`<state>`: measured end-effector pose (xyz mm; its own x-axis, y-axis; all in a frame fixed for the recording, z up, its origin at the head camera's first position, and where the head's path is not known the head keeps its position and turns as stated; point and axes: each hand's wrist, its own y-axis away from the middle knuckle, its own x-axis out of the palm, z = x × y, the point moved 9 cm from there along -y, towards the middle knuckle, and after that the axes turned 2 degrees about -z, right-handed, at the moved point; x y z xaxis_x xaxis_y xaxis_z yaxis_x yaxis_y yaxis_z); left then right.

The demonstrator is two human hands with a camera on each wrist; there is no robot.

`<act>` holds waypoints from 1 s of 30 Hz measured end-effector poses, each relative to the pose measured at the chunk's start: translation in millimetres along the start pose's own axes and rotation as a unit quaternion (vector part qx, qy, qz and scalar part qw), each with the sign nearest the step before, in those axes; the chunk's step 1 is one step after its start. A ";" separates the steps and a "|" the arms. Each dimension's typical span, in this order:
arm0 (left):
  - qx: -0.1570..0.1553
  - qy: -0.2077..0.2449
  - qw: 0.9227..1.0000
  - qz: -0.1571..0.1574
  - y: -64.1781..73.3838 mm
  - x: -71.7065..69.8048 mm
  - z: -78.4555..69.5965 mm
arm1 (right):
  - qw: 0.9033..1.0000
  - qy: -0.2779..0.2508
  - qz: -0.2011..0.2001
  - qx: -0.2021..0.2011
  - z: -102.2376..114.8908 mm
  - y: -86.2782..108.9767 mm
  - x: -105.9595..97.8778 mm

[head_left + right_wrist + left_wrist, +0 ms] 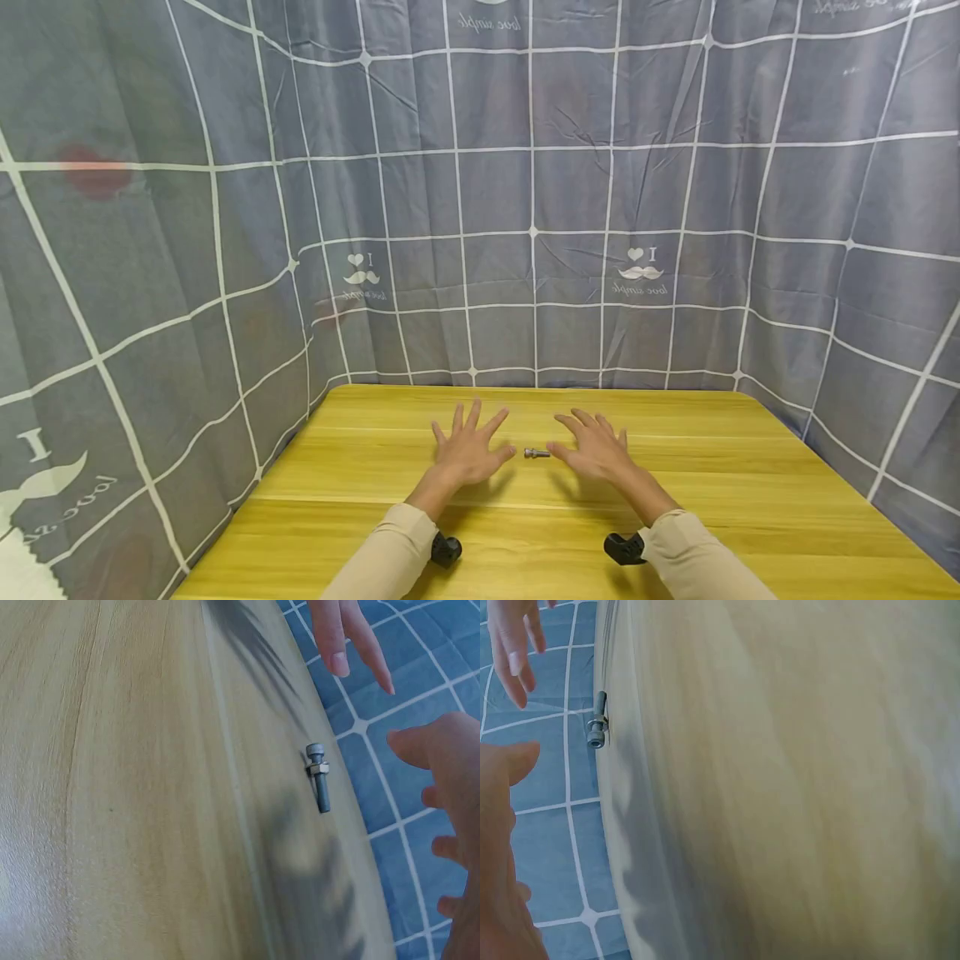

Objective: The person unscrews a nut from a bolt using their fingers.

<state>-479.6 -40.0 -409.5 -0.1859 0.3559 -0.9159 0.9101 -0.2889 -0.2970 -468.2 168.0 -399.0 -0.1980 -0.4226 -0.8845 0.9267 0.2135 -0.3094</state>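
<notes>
A small metal socket-head bolt with a hex nut threaded on its shank lies on the wooden table. In the head view its head points left and its shank points right. My left hand hovers to the left of the bolt, fingers spread and holding nothing. On the other side my right hand is also spread above the table, its thumb overlapping the shank's end in this view. Both wrist views show the bolt apart from the fingers, with hand shadows on the wood.
The yellow wood-grain table reaches back to a grey curtain with white grid lines, which also hangs along both sides. Black wrist devices sit under the beige sleeves.
</notes>
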 end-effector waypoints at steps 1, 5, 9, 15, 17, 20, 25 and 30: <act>0.002 0.011 1.000 0.004 0.1 0.5 -1.1 | 1.000 -0.006 -0.001 -0.002 -0.4 -0.3 1.3; 0.003 0.055 0.998 0.023 0.9 5.3 -2.8 | 0.999 -0.034 -0.007 -0.015 -1.6 -1.1 7.0; 0.002 0.095 0.995 0.034 0.1 10.7 -3.0 | 0.998 -0.065 -0.014 -0.020 -4.0 -2.5 13.8; -0.016 0.160 0.987 0.025 -6.1 14.5 -1.3 | 0.988 -0.138 -0.041 -0.051 -0.5 -5.7 19.7; -0.021 0.175 0.984 0.023 -8.0 16.8 -1.6 | 0.986 -0.153 -0.046 -0.058 0.8 -6.9 22.7; -0.022 0.195 0.980 0.020 -10.9 19.9 -3.9 | 0.985 -0.154 -0.055 -0.059 0.6 -8.1 27.5; -0.035 0.215 0.976 0.003 -14.7 20.9 -6.2 | 0.985 -0.158 -0.059 -0.044 -2.9 -9.9 34.9; -0.064 0.248 0.966 -0.012 -17.9 24.0 -5.1 | 0.983 -0.169 -0.062 -0.026 -8.6 -10.8 40.4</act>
<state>-498.5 -21.7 -424.8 -0.0354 0.7529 -0.6572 0.9523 -0.1739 -0.2506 -489.0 156.2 -434.4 -0.1819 -0.7152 -0.6748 0.8826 0.1837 -0.4327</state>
